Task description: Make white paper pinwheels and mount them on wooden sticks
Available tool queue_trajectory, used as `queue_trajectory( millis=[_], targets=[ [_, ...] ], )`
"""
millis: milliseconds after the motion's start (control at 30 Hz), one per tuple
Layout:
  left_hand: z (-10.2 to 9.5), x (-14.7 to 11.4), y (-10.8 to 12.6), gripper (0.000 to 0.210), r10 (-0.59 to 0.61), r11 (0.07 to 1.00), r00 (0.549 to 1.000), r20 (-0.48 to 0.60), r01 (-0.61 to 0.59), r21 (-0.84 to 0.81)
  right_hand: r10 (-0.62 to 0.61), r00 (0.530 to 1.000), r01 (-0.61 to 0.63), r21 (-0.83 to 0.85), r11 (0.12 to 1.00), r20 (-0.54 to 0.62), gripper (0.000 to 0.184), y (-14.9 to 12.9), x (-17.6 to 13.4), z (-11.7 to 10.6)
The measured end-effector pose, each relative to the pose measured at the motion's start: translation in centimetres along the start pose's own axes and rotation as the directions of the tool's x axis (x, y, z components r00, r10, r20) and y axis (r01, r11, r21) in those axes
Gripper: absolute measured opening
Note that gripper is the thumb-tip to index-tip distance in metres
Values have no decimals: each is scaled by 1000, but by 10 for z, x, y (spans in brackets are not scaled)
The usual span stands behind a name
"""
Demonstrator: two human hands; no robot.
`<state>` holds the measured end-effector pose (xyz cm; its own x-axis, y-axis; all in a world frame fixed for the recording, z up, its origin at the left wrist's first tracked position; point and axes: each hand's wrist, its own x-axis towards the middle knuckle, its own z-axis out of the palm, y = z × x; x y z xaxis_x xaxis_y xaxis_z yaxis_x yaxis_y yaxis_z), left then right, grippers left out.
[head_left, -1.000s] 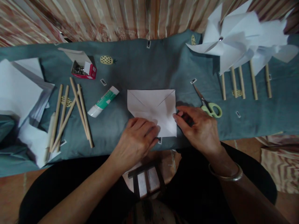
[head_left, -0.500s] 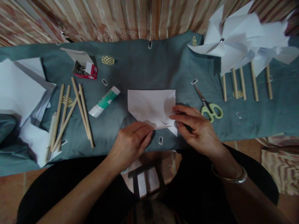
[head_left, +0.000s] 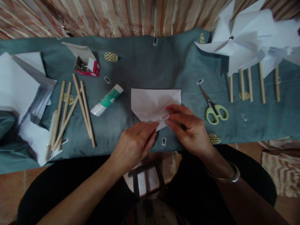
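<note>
A sheet of white paper (head_left: 150,101), cut and partly folded, lies in front of me on the green cloth. My left hand (head_left: 136,139) pinches its near edge between thumb and fingers. On the paper's near right part, my right hand (head_left: 188,128) closes thumb and fingers on a corner flap that is folded inward. The fingertips hide part of that flap. Left of the paper lies a glue stick (head_left: 107,100) with a green label. To the right are scissors (head_left: 213,110) with light green handles, their blades pointing away from me.
Wooden sticks (head_left: 82,107) and a pile of white paper (head_left: 20,84) lie at the left. Behind them stands an open red box (head_left: 87,67) of small metal pieces. White paper pinwheels (head_left: 248,34) on sticks rest at the back right.
My right hand has moved left, bringing the paper's near right corner, which stuck out before, inward over the sheet. My left hand stays at the near edge. The view has shifted slightly.
</note>
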<state>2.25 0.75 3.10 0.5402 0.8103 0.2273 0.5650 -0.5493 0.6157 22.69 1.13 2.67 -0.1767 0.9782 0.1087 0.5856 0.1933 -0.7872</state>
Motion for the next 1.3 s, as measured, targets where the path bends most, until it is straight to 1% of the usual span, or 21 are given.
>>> queue_trajectory(
  millis=[100,167,233,367,500,633,733,867,1033,1200,1300],
  targets=[
    [-1,0,3,37,32,999,999,40,-31,-21,-20,999,18,-54,998,-33,13,-1,1,4],
    [0,1,3,35,70,997,996,47,-68,-44,-29,998,25,-79,997,-51,14,-2,1,7],
    [2,0,3,30,84,995,996,29,-82,-64,-42,997,35,-94,995,-70,15,-2,1,8],
    [6,-3,1,28,49,994,999,16,-47,-95,-63,994,53,-115,992,-87,16,-3,-1,8],
    [8,-3,1,26,15,993,1000,26,-12,-117,-69,995,58,-134,989,-75,15,-3,-2,8],
    [7,-2,1,25,-9,991,999,37,14,-133,-103,993,92,-157,983,-61,16,-2,-3,9],
    [7,0,1,25,-26,988,999,42,32,-149,-84,995,75,-161,984,-50,17,-2,-4,10],
    [7,0,0,25,-27,987,999,38,32,-156,-67,997,59,-159,986,-44,18,-2,-4,11],
    [7,0,1,26,-17,991,1000,26,21,-132,-91,995,84,-174,981,-36,18,-3,-4,11],
    [7,0,1,25,-39,991,999,36,44,-129,-83,996,77,-180,981,-27,20,-3,-3,12],
    [6,0,1,26,-50,990,998,37,55,-128,-102,995,96,-198,976,-22,20,-2,-3,13]
  ],
)
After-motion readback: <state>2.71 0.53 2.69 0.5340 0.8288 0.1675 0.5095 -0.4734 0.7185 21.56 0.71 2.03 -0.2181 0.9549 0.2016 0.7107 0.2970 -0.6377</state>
